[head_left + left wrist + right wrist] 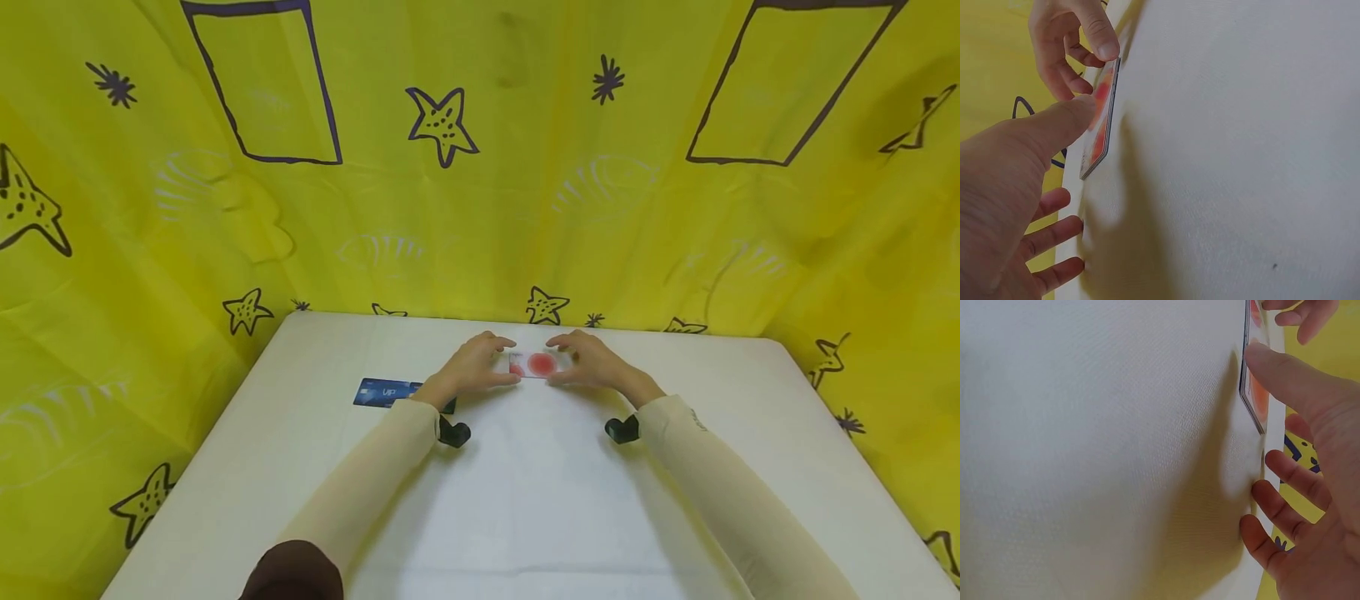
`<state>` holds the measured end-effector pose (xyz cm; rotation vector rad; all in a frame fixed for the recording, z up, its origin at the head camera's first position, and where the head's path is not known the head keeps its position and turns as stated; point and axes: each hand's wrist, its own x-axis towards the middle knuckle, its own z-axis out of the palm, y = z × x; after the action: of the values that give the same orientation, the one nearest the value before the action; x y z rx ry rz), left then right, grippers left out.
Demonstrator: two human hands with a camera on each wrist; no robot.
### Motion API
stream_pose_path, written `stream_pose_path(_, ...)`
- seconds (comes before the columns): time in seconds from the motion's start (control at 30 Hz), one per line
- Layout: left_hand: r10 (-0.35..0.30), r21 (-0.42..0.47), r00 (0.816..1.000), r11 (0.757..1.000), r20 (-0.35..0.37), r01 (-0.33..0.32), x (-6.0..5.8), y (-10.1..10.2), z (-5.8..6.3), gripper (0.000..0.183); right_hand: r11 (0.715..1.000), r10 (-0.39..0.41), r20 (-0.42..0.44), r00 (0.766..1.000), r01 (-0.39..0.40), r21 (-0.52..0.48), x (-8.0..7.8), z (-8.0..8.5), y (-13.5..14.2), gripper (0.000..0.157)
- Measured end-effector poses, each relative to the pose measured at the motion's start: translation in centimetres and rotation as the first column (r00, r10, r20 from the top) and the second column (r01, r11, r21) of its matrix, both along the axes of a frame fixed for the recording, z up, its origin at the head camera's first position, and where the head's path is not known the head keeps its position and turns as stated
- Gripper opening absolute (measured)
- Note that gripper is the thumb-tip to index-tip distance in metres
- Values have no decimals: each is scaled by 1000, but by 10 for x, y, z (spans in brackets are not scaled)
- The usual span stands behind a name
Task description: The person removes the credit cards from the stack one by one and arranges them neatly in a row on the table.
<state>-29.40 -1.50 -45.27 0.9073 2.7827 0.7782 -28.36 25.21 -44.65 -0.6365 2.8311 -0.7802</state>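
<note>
red-patterned cards (542, 365), between the fingers of left hand (468, 367), right hand (594, 362)

on my remote feed i see a bright yellow fabric curtain (495, 200) with dark starfish outlines (444, 125), behind and beside a white, round-cornered table (540, 517). the light on it looks soft.

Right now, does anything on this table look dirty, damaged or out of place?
In the left wrist view, a tiny dark speck stands out against the plain white tabletop. The red-patterned card shows no obvious damage.
</note>
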Motion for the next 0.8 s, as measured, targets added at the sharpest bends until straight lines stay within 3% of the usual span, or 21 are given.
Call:
stream_pose_path(0.4,41,-102,999,994,-5,-41,-4,6,-5,60,999,2,12,1000,-2,42,-1,-3,0,57)
stream_pose_path(0.8,32,-166,998,985,-60,-41,-8,10,-7,57,999,3,31,1000,-5,42,-4,-5,1,49)
